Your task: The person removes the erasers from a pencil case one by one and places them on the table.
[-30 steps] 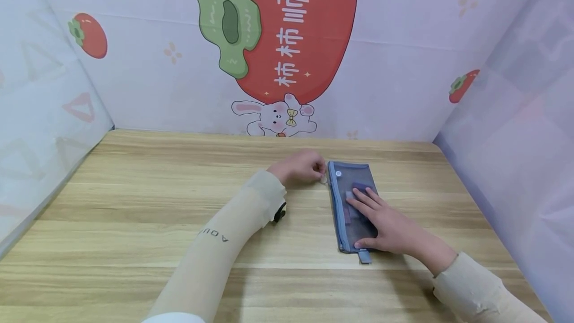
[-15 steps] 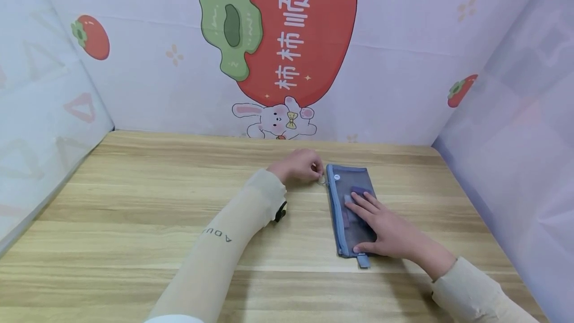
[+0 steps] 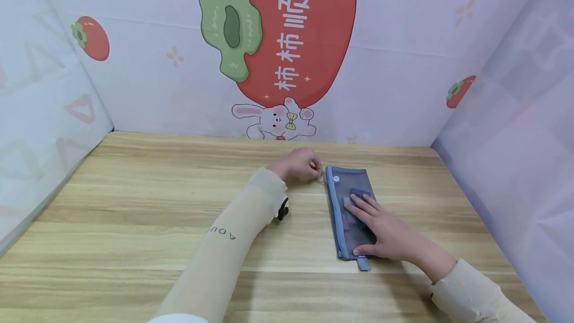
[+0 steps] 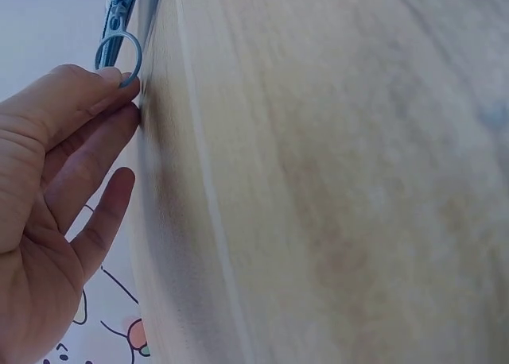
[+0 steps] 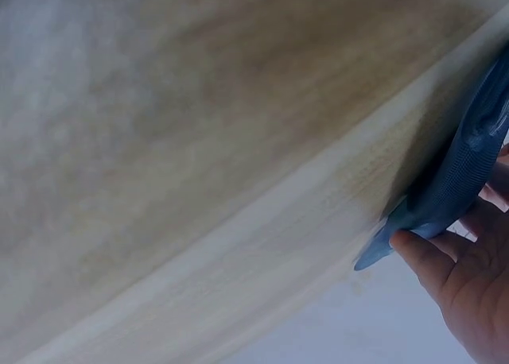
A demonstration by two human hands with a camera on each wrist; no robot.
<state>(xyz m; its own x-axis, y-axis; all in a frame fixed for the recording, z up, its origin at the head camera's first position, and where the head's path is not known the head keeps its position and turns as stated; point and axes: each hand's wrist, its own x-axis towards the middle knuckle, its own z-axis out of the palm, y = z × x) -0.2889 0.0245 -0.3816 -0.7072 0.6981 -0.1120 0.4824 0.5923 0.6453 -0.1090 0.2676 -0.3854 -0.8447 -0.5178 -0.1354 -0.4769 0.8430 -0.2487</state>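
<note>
Backdrop [image 3: 394, 88], printed with red fruit and a rabbit, stands behind the wood-grain tabletop [image 3: 179, 173]; both sit slightly lower in the head view than 1.0 s ago, so the view itself has shifted. Blue mesh pouch [image 3: 356, 236] lies flat on the tabletop, right of centre, long sides running away from the wearer; it too shows a little lower, and whether it slid cannot be told. Right hand [image 3: 390, 228]: fingers straight and spread on the pouch, grip wide, pressing rather than grasping, posture as before. Right wrist view adds a low side-on look, thumb against the pouch's end. Left hand [image 3: 300, 166]: beside the far left corner, grip narrowed to a thumb-and-finger pinch, unchanged. Zip [image 3: 337, 218] runs along the pouch's left side; how far drawn, cannot tell. Seen through the mesh: dark purple block [image 3: 358, 193] partly under the fingers, purple strip [image 3: 344, 221], pale blue piece [image 3: 347, 202]; identities unclear. Fabric tab [image 3: 363, 264] at near end; round white label [image 3: 336, 179] near far left corner. Only the left wrist view resolves the pinched ring pull [image 4: 140, 56] as a thin blue hoop attached to the slider [image 4: 118, 16].
</note>
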